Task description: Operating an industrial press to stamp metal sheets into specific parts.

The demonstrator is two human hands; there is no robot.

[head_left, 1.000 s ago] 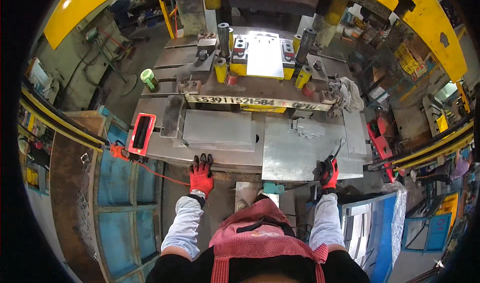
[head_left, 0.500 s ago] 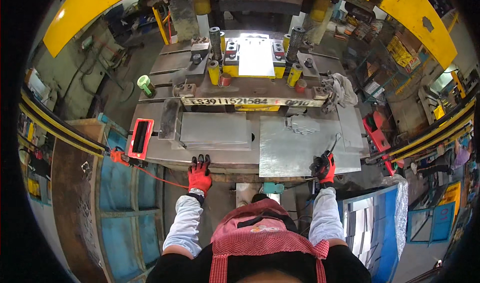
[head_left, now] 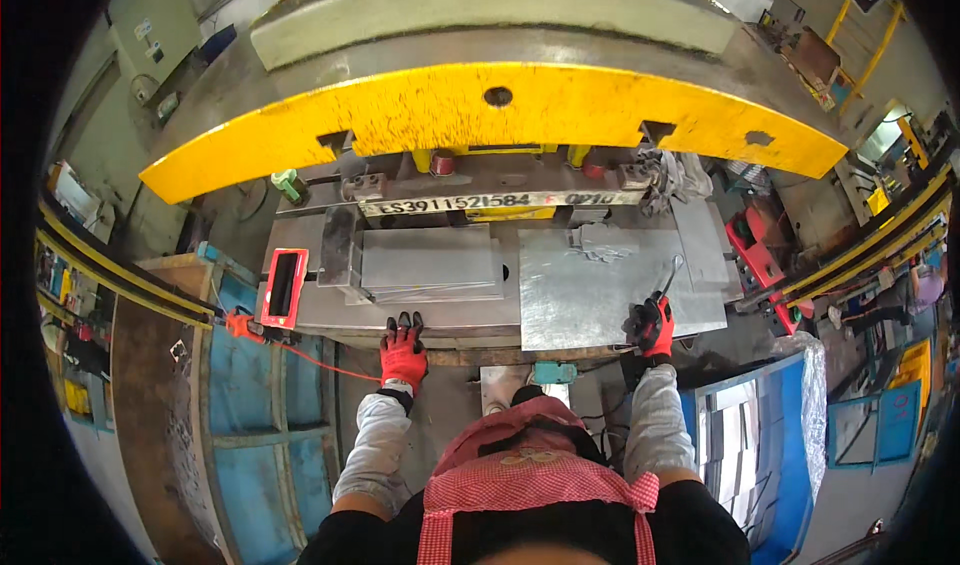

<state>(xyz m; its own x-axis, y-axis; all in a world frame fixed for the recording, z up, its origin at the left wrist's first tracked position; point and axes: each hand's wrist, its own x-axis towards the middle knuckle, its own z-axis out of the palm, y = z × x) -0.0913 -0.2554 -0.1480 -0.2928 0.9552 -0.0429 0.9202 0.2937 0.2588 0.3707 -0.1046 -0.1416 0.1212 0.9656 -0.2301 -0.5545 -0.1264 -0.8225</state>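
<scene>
My left hand (head_left: 404, 353), in a red glove with dark fingertips, rests with fingers spread at the front edge of the press table (head_left: 325, 317). Just beyond it lies a stack of grey metal sheets (head_left: 425, 257). My right hand (head_left: 655, 330), gloved alike, is closed around a slim metal hand tool (head_left: 670, 275) with a rounded tip; its exact kind is unclear. The tool points away over a large shiny metal sheet (head_left: 580, 305). Several small metal pieces (head_left: 602, 241) lie on that sheet's far part. The press's yellow ram (head_left: 480, 105) hangs low over the die (head_left: 500, 202), hiding most of it.
A red tray (head_left: 285, 287) sits at the table's left end, with a green-topped bottle (head_left: 288, 185) behind it. Grey rags (head_left: 680, 180) lie back right. A blue bin (head_left: 790, 435) holding metal pieces stands right of me; a blue-framed rack (head_left: 240, 365) stands left.
The yellow ram has come down and now covers the die's posts and the bright sheet on it. My hands stay nearly in place; the tool in my right hand has tilted slightly.
</scene>
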